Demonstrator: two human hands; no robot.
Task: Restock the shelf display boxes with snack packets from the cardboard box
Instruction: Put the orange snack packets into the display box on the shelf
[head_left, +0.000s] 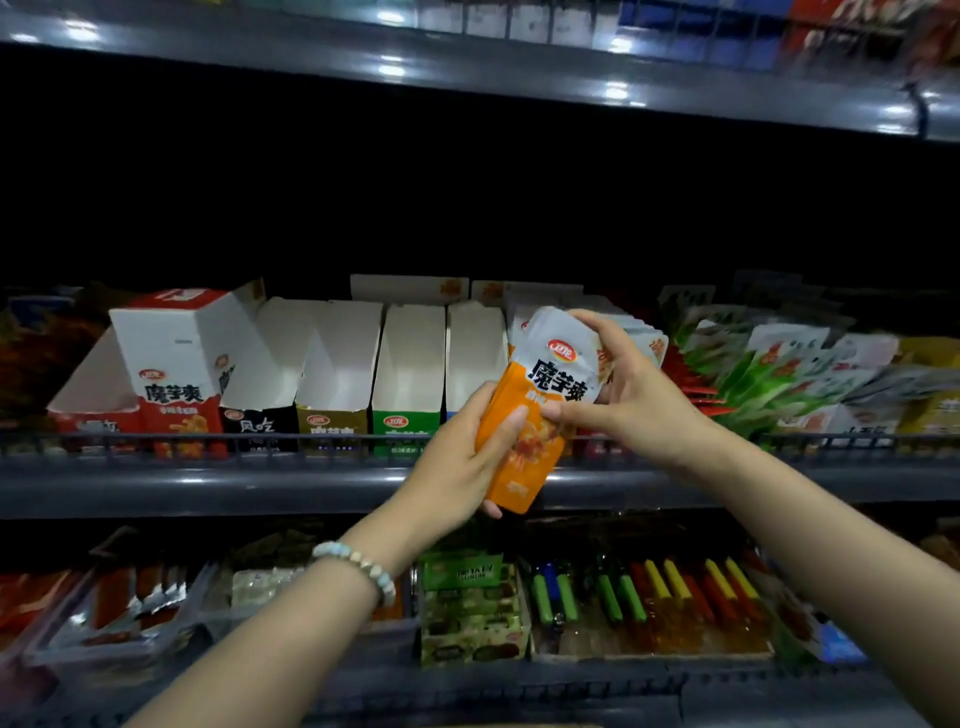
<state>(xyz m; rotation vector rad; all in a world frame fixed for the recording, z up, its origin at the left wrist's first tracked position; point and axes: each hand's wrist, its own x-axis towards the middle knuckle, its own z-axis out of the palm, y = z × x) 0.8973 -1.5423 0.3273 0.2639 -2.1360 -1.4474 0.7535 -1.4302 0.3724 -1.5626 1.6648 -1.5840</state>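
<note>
Left hand (467, 447): fingers curled round the lower, orange end of the snack packets (524, 467), thumb laid across the front. Beaded bracelet (358, 566) on this wrist.

Right hand (628, 400): grips the same packets at their upper, white end, thumb on the front face, fingers over the top edge.

Snack packets: orange and white, several held together as one stack, tilted with the top leaning right. They are held up in front of the middle shelf (260, 488), near its front rail and not yet in any box.

Display boxes on the middle shelf, left to right:
- red box (171, 374), raised and tilted
- black-fronted box (260, 421)
- yellow-fronted box (332, 423)
- green-fronted box (408, 423)
- one further box (475, 348), its front hidden behind the left hand

Each shows a bare white inside.

Right of the hands, same shelf: green-and-white packets (753, 374), leaning in rows.

Lower shelf, near:
- red packets in clear trays (130, 608) at left
- green carton (467, 608) at centre
- green, yellow and red sticks (675, 587) at right; what they are cannot be told

Upper shelf (467, 67): far, its edge catching light.
</note>
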